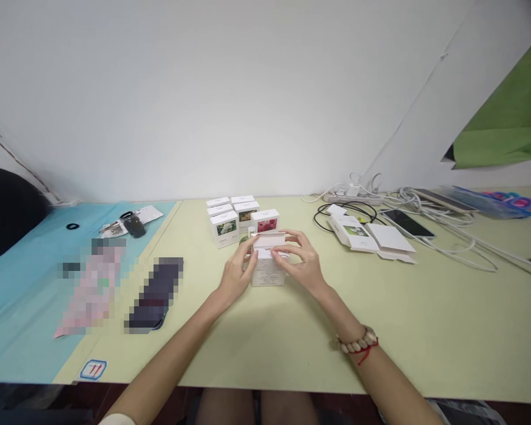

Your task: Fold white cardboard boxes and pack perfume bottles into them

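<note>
A small white carton with fine print on its near face stands on the table in front of me, its top lid raised at the back. My left hand is closed on the carton's left side, with fingertips at the top edge. On the right side, my right hand holds the carton, its thumb and index finger at the opening and other fingers by the lid. What lies inside is hidden. Just behind my left fingers, a small glass bottle is partly covered.
Several white boxes with flower pictures stand in rows behind the carton. An unfolded box, black cable, phone and power strip lie to the right. A dark phone-like object and a black jar are left.
</note>
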A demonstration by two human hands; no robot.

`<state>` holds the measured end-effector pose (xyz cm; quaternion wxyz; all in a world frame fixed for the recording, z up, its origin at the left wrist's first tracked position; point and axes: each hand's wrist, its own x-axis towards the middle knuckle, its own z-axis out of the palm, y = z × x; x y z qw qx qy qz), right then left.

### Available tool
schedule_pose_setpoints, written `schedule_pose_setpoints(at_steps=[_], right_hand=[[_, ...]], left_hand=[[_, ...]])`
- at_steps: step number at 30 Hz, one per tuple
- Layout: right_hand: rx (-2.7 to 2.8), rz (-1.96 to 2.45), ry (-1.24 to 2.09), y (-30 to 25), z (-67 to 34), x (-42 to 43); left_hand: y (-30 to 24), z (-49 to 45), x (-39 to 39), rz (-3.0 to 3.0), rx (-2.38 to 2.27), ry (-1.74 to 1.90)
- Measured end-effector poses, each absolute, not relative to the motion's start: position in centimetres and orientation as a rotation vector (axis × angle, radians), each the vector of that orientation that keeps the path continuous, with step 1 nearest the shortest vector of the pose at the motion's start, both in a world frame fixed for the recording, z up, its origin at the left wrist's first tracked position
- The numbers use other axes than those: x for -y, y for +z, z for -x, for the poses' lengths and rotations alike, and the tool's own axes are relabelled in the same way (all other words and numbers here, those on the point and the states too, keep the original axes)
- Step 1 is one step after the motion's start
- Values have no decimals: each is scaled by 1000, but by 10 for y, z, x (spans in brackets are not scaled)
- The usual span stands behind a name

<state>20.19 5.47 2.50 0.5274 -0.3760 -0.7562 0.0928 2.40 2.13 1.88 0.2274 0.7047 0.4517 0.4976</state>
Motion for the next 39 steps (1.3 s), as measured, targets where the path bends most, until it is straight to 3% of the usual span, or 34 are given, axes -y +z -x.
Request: schedule_pose_setpoints(at_steps=[4, 11, 16, 24, 32, 39], right_hand=[[1845, 880, 173, 24, -204, -57], [1783, 829, 529, 28, -201, -54], [1560, 820, 621, 33, -198, -50], [1781, 790, 558, 36, -203, -51], [1935, 680, 489, 38, -210, -55], [1999, 652, 563, 39, -209, -52]], left_hand=[[14, -24, -23, -1964, -1243, 1402], [11, -22, -27, -2240, -1216, 1295], [7, -23, -31, -2268, -1165, 1465], [7, -22, -31, -2156, -1119, 1802], [12, -23, -23, -2058, -1171, 1744], [8, -20, -29, -2335, -1069, 1719]])
